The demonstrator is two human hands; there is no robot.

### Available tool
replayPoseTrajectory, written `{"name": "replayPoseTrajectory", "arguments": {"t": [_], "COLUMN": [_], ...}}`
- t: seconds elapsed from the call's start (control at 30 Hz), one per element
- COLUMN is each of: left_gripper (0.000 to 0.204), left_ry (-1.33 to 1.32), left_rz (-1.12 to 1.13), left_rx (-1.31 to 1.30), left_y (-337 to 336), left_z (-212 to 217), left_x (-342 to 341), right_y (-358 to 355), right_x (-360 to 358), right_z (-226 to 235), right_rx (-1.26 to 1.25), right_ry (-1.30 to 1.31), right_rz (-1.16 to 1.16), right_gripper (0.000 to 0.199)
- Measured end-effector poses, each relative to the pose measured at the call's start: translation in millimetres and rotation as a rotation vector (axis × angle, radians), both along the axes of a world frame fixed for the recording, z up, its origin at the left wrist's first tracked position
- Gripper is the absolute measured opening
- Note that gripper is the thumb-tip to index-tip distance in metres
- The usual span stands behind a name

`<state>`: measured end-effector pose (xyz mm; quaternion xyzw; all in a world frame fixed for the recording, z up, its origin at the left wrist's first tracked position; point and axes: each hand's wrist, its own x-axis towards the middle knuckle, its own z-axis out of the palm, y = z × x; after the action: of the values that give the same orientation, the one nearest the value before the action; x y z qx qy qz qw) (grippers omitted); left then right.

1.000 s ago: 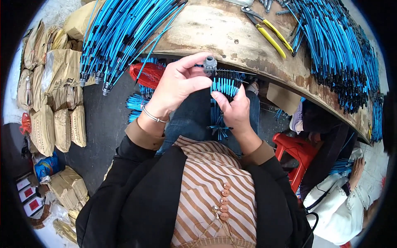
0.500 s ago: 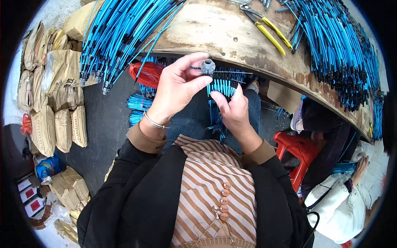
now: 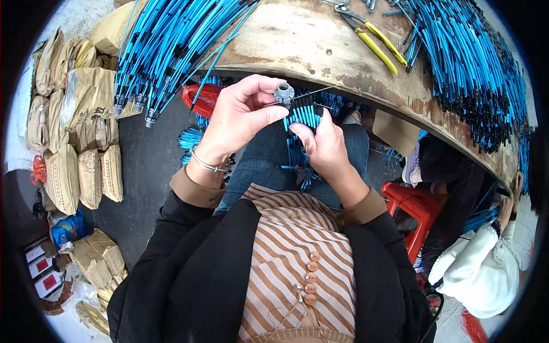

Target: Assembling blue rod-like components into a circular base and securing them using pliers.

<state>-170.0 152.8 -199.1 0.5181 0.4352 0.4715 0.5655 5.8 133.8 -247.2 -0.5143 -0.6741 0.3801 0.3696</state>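
My left hand (image 3: pixel 235 119) pinches a grey plastic hub (image 3: pixel 283 93) with a round hole on top and a notched rim, between thumb and fingers. From the hub a thin metal rod (image 3: pixel 313 92) points up to the right. My right hand (image 3: pixel 327 146) is closed round a bundle of blue and black rods (image 3: pixel 305 116), just below the hub, thumb lying against their blue ends. More of the bundle hangs down above my lap, its lower end spreading out. Whether the hub touches the bundle I cannot tell.
A worn wooden table (image 3: pixel 286 40) curves ahead, bearing yellow-handled pliers (image 3: pixel 377 44), blue rods (image 3: pixel 177 46) at left and a large heap (image 3: pixel 469 63) at right. Brown paper packages (image 3: pixel 86 103) stack at left. A red stool (image 3: pixel 412 211) and a co-worker's white sleeve (image 3: pixel 474 257) are at right.
The thin rod at the hub was nearly level and now slants up to the right. My hands keep their holds. At right, the co-worker's hand has moved up toward the table edge.
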Motion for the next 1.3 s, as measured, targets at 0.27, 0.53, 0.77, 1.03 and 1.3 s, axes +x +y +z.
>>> {"name": "replayPoseTrajectory", "arguments": {"t": [0.27,0.53,0.77,1.03,1.3], "left_gripper": [0.041,0.043,0.044,0.043,0.041], "left_ry": [-0.083,-0.079,-0.127,-0.103,-0.132], "left_rz": [0.118,-0.052,-0.052,-0.269,-0.325], "left_rx": [0.048,0.084,0.069,0.213,0.144], "left_y": [-4.0,1.3,1.2,8.9,15.4], "left_z": [-8.4,-6.9,-6.5,-9.1,-7.8], "left_x": [4.7,-11.1,-12.6,-21.8,-19.9], "right_y": [4.3,9.1,9.2,20.0,23.6], "right_x": [-0.4,5.2,4.9,12.6,19.6], "right_z": [7.9,14.2,13.3,20.4,26.0], "right_rx": [-0.029,-0.068,-0.010,-0.062,-0.002], "right_ry": [0.109,0.047,-0.085,0.059,-0.111], "right_rz": [0.017,0.156,0.190,0.366,0.425], "right_gripper": [0.030,0.029,0.028,0.032,0.033]}}
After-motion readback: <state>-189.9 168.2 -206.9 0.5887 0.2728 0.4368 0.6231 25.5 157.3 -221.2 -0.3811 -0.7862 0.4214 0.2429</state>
